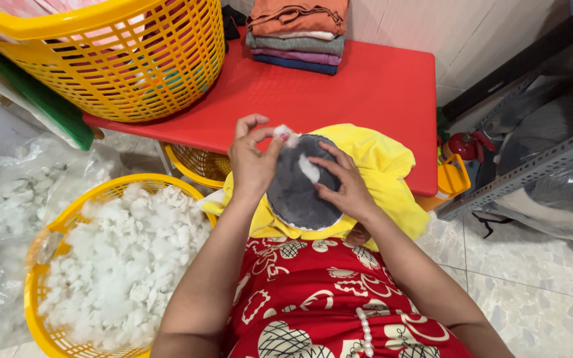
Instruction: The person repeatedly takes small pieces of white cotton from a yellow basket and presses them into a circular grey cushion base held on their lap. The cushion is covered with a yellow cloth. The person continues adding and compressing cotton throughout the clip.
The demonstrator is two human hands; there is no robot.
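Your left hand (252, 161) pinched the top edge of the grey pad (298, 182), where a tuft of white stuffing (285, 132) poked out; your right hand (341, 182) lay with fingers spread on its face. The pad sat on yellow cloth (382, 169) over your lap. That tuft could have slipped out if your pinch loosened. The basket (67, 219) at your left held loose stuffing; the basket on the table (366, 86) held clothes.

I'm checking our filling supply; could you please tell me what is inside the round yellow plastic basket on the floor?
The round yellow plastic basket is heaped with loose white stuffing fibre; anything beneath is covered.
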